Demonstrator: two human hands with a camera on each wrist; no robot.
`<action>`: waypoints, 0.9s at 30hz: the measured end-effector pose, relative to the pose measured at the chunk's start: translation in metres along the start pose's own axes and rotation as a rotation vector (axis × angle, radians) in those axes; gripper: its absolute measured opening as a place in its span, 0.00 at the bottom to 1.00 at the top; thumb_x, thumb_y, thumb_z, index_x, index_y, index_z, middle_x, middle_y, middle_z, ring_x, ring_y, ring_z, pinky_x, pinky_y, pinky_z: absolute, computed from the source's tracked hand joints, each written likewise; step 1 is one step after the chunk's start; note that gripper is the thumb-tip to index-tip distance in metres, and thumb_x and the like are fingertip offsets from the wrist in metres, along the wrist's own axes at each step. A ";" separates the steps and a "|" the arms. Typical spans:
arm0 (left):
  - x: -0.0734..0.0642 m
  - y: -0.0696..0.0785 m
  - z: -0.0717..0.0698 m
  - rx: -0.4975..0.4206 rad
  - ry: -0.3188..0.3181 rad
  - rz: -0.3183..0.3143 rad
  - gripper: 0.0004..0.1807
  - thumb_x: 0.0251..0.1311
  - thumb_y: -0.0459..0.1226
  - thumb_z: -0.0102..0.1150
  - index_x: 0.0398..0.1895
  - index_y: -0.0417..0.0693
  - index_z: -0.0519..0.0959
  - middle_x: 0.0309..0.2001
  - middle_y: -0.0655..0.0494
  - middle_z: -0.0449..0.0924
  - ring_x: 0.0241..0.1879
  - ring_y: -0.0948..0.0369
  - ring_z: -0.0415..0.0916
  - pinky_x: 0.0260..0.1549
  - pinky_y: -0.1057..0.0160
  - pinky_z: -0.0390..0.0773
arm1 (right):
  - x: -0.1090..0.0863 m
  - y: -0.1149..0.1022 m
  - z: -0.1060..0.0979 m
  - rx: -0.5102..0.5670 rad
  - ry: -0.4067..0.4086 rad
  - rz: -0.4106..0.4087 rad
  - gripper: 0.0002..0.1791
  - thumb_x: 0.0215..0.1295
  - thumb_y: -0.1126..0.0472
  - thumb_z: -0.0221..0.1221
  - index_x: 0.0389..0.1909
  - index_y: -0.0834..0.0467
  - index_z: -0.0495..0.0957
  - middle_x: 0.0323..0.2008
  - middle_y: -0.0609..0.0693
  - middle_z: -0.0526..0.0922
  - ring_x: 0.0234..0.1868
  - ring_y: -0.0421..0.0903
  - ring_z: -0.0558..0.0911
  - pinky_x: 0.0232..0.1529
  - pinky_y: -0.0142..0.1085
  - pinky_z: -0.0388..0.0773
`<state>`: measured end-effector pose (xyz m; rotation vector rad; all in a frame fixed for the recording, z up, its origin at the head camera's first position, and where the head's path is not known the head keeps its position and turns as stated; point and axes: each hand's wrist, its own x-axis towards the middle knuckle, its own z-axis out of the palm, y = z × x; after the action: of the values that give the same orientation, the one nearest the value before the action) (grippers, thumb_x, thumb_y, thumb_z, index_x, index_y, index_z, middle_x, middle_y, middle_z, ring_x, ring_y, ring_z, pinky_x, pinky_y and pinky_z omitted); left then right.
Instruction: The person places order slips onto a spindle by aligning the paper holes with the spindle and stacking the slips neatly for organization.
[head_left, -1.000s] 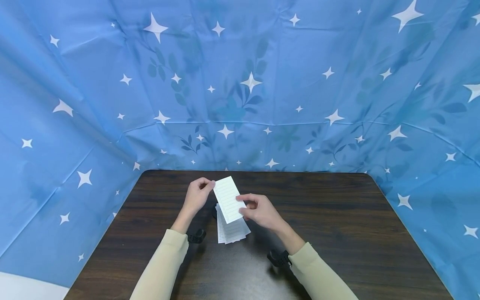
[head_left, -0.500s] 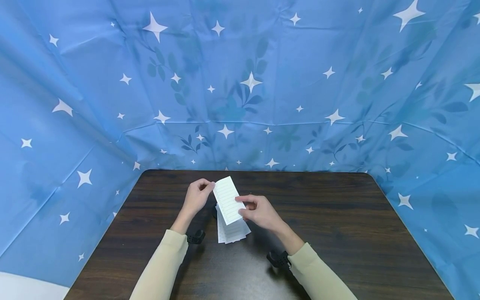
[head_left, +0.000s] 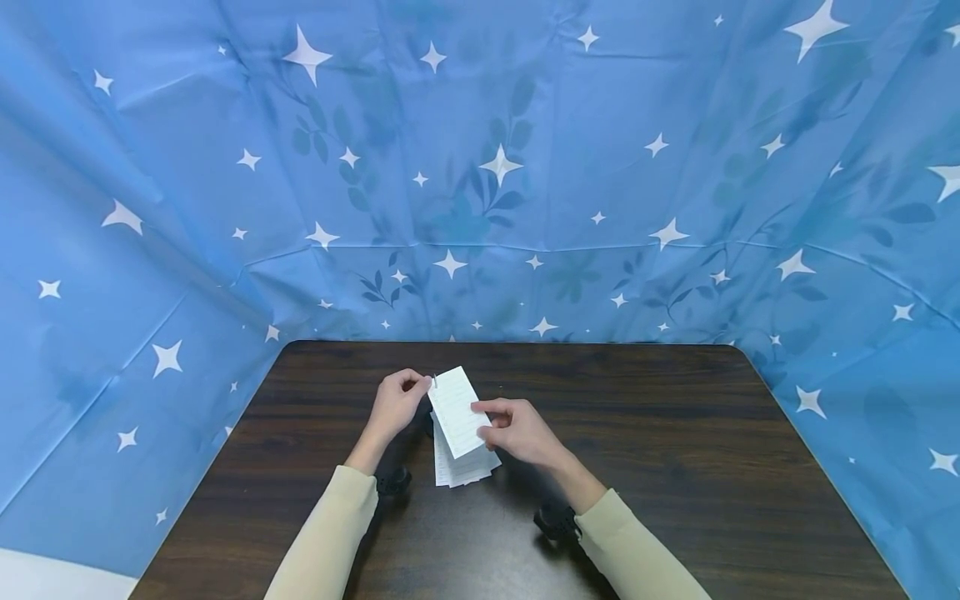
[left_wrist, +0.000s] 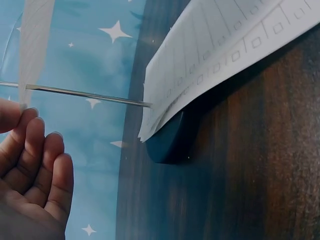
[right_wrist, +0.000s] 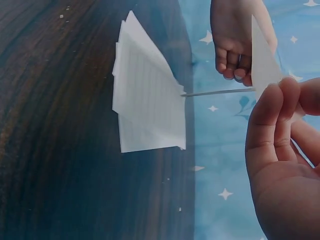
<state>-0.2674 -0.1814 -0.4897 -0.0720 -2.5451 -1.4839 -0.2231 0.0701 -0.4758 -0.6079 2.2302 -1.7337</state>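
Note:
A white printed slip of paper [head_left: 454, 414] is held up by both hands. My left hand [head_left: 396, 406] pinches it by the upper left corner. On its right edge, my right hand [head_left: 522, 431] grips it between thumb and fingers. The thin metal rod [left_wrist: 90, 95] of a receipt spike passes through the slip near the left fingertips, and its tip shows above the paper in the head view. Lower on the rod sits a fanned stack of slips [right_wrist: 150, 95], marked with lines and small boxes. Beneath the stack, the spike's dark base [left_wrist: 172, 142] is partly hidden.
The dark wood-grain table [head_left: 675, 450] surrounds the spike. Behind it hangs a blue cloth [head_left: 570, 167] printed with white stars and leaves. Each wrist wears a black camera band, such as the one on the right wrist [head_left: 555, 521].
The slip and both hands have come down slightly toward the stack. The rod's tip now pokes out through the slip's upper left corner, where none showed earlier.

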 end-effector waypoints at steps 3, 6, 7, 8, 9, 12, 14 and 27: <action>-0.001 -0.002 0.001 0.003 0.000 0.006 0.12 0.69 0.40 0.61 0.32 0.42 0.85 0.29 0.53 0.80 0.31 0.56 0.73 0.33 0.58 0.72 | 0.000 0.003 0.002 0.000 0.005 0.017 0.23 0.65 0.70 0.64 0.61 0.68 0.78 0.18 0.63 0.76 0.20 0.49 0.75 0.19 0.31 0.60; -0.002 -0.004 0.002 0.006 -0.003 0.013 0.11 0.69 0.39 0.61 0.32 0.42 0.85 0.28 0.52 0.79 0.30 0.56 0.73 0.33 0.58 0.72 | 0.000 0.006 0.003 -0.003 0.009 0.029 0.23 0.65 0.70 0.64 0.61 0.67 0.79 0.18 0.62 0.76 0.19 0.50 0.74 0.19 0.32 0.59; -0.002 -0.005 0.002 0.010 -0.005 0.014 0.11 0.69 0.39 0.61 0.33 0.41 0.85 0.28 0.53 0.79 0.30 0.56 0.72 0.33 0.58 0.72 | 0.000 0.007 0.003 -0.003 0.008 0.032 0.23 0.65 0.70 0.64 0.61 0.67 0.79 0.18 0.61 0.76 0.19 0.50 0.74 0.19 0.32 0.59; -0.002 -0.006 0.002 0.014 -0.006 0.015 0.10 0.69 0.38 0.61 0.33 0.41 0.85 0.28 0.53 0.79 0.30 0.57 0.72 0.33 0.58 0.72 | 0.000 0.008 0.003 -0.005 0.004 0.036 0.23 0.65 0.69 0.64 0.61 0.66 0.79 0.18 0.63 0.76 0.19 0.49 0.73 0.19 0.32 0.59; -0.002 -0.006 0.002 0.018 -0.007 0.017 0.10 0.69 0.38 0.61 0.33 0.41 0.85 0.28 0.53 0.79 0.30 0.57 0.72 0.33 0.58 0.72 | 0.000 0.009 0.003 -0.005 0.000 0.036 0.23 0.64 0.69 0.64 0.61 0.66 0.79 0.19 0.64 0.76 0.19 0.48 0.73 0.19 0.31 0.59; -0.001 -0.008 0.003 0.025 -0.014 0.014 0.10 0.70 0.38 0.61 0.33 0.42 0.85 0.28 0.53 0.79 0.30 0.56 0.72 0.33 0.58 0.72 | 0.001 0.012 0.004 -0.010 -0.006 0.038 0.22 0.64 0.70 0.64 0.61 0.66 0.79 0.19 0.65 0.76 0.18 0.45 0.71 0.19 0.31 0.60; -0.001 -0.010 0.003 0.030 -0.021 0.010 0.10 0.70 0.39 0.60 0.34 0.42 0.85 0.29 0.53 0.79 0.30 0.56 0.72 0.34 0.58 0.72 | 0.001 0.014 0.004 -0.018 -0.008 0.037 0.23 0.65 0.70 0.64 0.61 0.67 0.79 0.18 0.65 0.75 0.17 0.43 0.68 0.19 0.31 0.59; -0.003 -0.016 0.007 0.024 -0.043 -0.033 0.09 0.70 0.39 0.60 0.36 0.42 0.84 0.31 0.52 0.78 0.31 0.56 0.72 0.35 0.57 0.71 | 0.000 0.019 0.003 -0.028 -0.045 0.043 0.23 0.65 0.69 0.63 0.61 0.66 0.78 0.21 0.71 0.75 0.17 0.42 0.69 0.19 0.31 0.60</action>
<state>-0.2680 -0.1826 -0.5073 -0.0594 -2.6093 -1.4794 -0.2251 0.0712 -0.4951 -0.5947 2.2235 -1.6548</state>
